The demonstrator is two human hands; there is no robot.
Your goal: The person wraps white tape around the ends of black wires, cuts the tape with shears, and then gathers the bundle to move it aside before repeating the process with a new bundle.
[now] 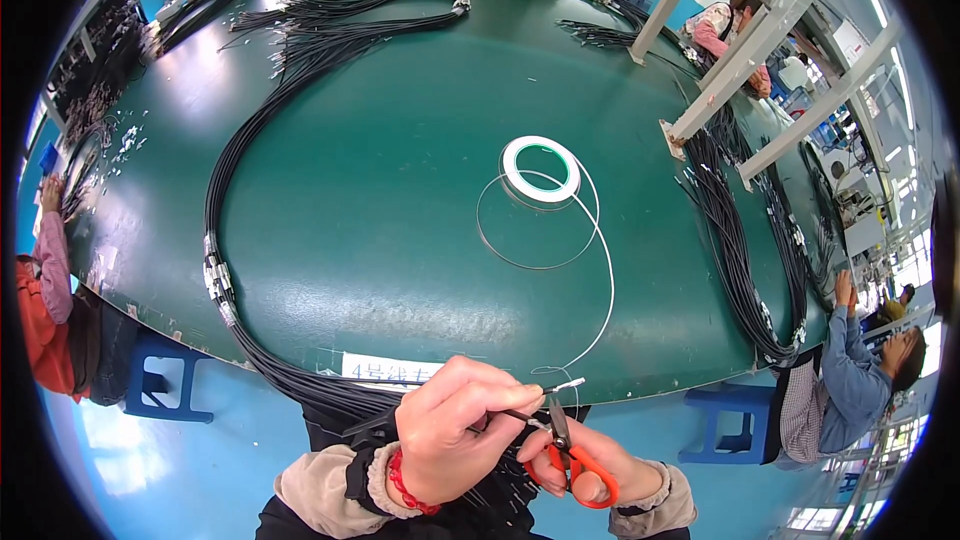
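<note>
My left hand (455,430) pinches the end of a thin black cable (520,418) just below the table's near edge. My right hand (590,465) grips orange-handled scissors (565,450), whose blades meet the cable tip, where a thin white strand (600,270) ends. That strand loops across the green table (400,200) from a white tape roll (541,169) at its middle. A long bundle of black cables (225,190) curves down the table's left side toward my lap.
More black cable bundles lie at the far side (370,15) and along the right edge (740,250). A white metal frame (760,40) stands at the right. Other people sit around the table: left (50,310), right (850,380) and far side. Blue stools stand on the blue floor.
</note>
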